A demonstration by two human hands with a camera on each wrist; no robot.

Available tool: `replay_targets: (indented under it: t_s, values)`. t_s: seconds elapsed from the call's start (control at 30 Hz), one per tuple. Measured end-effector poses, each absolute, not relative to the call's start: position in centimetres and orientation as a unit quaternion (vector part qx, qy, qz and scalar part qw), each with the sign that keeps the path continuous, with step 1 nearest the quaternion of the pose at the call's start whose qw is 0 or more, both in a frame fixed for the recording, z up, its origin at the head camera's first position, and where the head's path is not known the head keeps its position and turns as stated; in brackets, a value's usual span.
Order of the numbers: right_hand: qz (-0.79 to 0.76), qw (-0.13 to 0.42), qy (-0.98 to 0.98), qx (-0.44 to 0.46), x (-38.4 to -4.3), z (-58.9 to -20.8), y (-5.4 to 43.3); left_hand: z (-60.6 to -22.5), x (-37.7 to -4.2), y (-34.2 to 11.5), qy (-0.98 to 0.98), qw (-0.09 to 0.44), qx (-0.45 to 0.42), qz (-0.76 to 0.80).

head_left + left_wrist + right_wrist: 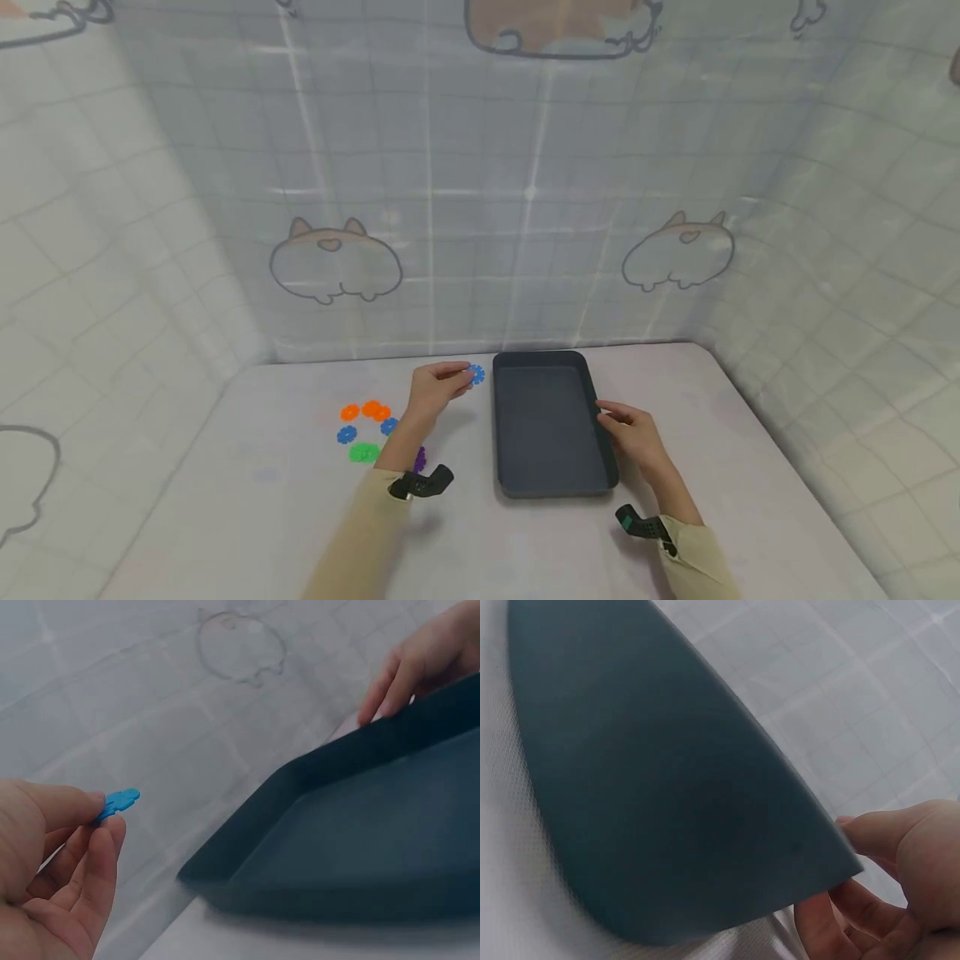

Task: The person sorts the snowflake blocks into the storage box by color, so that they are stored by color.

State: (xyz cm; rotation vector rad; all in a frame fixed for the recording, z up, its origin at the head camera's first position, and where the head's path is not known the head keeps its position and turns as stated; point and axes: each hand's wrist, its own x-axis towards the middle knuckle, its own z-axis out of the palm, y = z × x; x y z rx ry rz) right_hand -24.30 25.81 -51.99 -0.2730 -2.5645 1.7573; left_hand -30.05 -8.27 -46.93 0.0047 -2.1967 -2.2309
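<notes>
Early going, to judge by the layout. Pinched between thumb and fingers of the left hand: a blue notched disc, held up off the counter, just beside the far left corner of a dark tray, outside the rim and apart from it. Over at the tray's right side, well apart from the other, the right hand, fingers at the rim; impossible to tell from these views, a real pinch on the wall or only a steadying touch. Done, as far as visible: one piece up from the counter, nothing more. Inside the tray, no disc to be seen in the head view. Left over, all lying on the counter to the left of the tray: a lone orange disc, near it a couple of orange pieces touching or overlapping, two more blue discs, one on the outer side and one close to the left forearm, then a green cluster nearer the body, too bunched to count, and something purple partly hidden behind the forearm. Most of the work probably outstanding, then, with the colour groups not yet dealt with.
</notes>
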Motion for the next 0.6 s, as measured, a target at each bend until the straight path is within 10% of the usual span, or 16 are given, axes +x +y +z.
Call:
replay_targets:
  t_s: [0.6]
  values:
    - [0.581, 0.026, -0.81, -0.08, -24.9, -52.3, 25.0, -46.4, -33.0, 1.3, -0.669, -0.058, -0.052, -0.739]
